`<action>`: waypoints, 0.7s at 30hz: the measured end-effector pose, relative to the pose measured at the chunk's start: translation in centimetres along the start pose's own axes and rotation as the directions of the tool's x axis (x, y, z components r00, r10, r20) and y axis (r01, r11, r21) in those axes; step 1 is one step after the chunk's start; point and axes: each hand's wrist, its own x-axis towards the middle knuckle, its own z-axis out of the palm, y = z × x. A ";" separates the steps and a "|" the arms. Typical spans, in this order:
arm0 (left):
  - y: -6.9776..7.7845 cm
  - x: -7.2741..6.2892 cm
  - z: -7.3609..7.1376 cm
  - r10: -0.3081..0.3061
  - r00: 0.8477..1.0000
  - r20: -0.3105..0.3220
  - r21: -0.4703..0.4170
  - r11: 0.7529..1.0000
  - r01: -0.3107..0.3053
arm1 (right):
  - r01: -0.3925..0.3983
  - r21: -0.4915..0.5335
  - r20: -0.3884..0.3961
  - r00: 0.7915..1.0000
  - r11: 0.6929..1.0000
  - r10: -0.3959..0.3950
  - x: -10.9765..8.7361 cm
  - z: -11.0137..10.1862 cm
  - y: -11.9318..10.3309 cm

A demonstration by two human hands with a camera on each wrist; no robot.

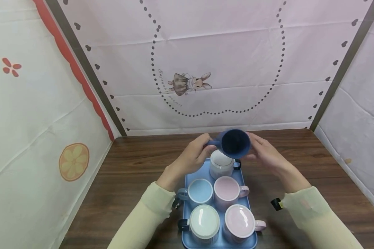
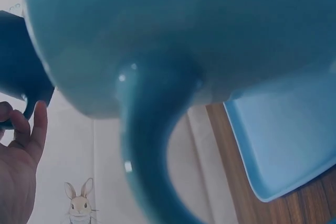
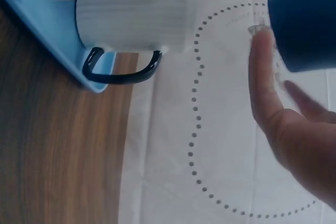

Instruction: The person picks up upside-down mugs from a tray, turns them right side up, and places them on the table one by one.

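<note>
My left hand [image 1: 191,155] grips the handle of a dark blue mug [image 1: 222,138], held tilted above the far end of a blue tray [image 1: 197,172], its dark open mouth toward the head camera. My right hand [image 1: 266,152] is beside the mug's far-right side, fingers extended; whether they touch it is hard to tell. In the right wrist view, the mug [image 3: 307,30] appears just off the right hand's fingers [image 3: 261,66]. Beneath it on the tray stands a white mug [image 1: 220,167] with a black handle. In the left wrist view, a light blue mug [image 2: 210,30] hides much of the scene.
Also on the tray stand a light blue mug [image 1: 200,191], a pink mug [image 1: 226,189], a pale mug [image 1: 204,221] with a black handle and a pink mug [image 1: 239,221] at the front. Brown wooden tabletop [image 1: 127,186] surrounds it. Printed cloth [image 1: 237,69] hangs behind and at both sides.
</note>
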 end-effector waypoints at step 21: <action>0.3 0.1 -1.3 -0.437 0.899 0.031 -0.430 0.806 0.406 | 0.245 -0.439 -0.056 0.953 0.865 -0.298 1.0 1.5 -0.4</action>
